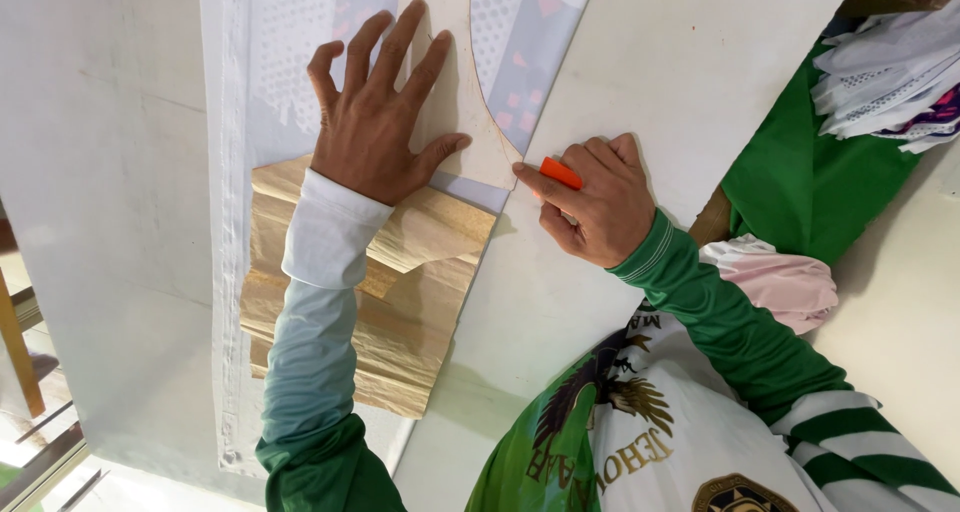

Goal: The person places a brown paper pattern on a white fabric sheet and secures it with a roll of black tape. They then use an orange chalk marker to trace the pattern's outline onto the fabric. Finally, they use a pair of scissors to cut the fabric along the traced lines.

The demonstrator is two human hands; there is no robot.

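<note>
My left hand [375, 122] lies flat, fingers spread, on a brown paper pattern [400, 302] and presses it down. The pattern rests on a strip of white fabric with a dotted and pink print [520, 42] spread over the white table [680, 62]. My right hand [600, 202] pinches a small orange piece of chalk [560, 172], its tip touching the fabric right at the curved edge of the pattern, next to my left thumb.
A heap of white and patterned cloth pieces [890, 72] lies at the upper right, above a green cloth [810, 182]. A pink cloth [790, 282] sits by my right forearm. A wooden leg [15, 342] stands at the far left.
</note>
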